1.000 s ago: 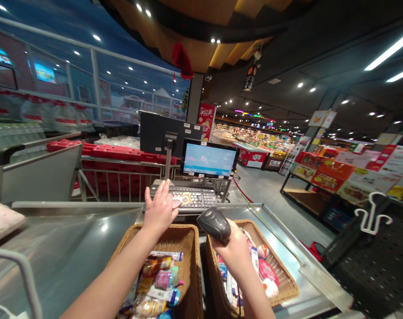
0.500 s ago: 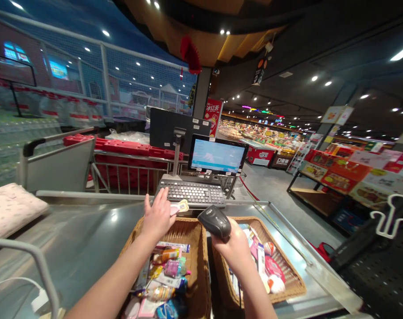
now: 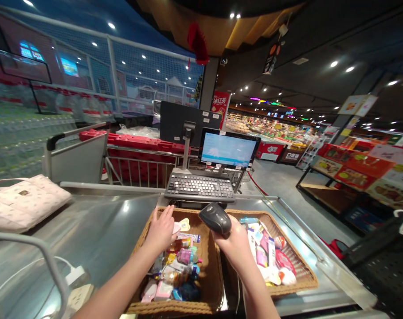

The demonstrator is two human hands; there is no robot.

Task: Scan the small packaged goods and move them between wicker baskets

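My left hand [image 3: 161, 230] hovers over the far end of the left wicker basket [image 3: 148, 226], pinching a small pale yellow and pink packet [image 3: 181, 226]. In the middle, my right hand [image 3: 232, 241] grips a black barcode scanner [image 3: 215, 217], its head turned toward the packet. Several small packaged goods [image 3: 178, 270] fill the left basket. More packets [image 3: 268, 257] lie in the right wicker basket [image 3: 304, 277]. Both baskets sit side by side on a steel checkout counter [image 3: 98, 239].
A keyboard [image 3: 199, 187] and a lit screen [image 3: 228, 150] stand beyond the baskets. A pale pink bag [image 3: 25, 201] lies on the counter at left, a white power strip [image 3: 78, 288] nearer. Red baskets and a metal railing [image 3: 138, 166] stand behind; shop shelves [image 3: 361, 170] at right.
My left hand has come down from the keyboard toward the left basket, still holding the small packet. The view has tilted downward, showing more of the baskets and counter. The scanner hand stays put.
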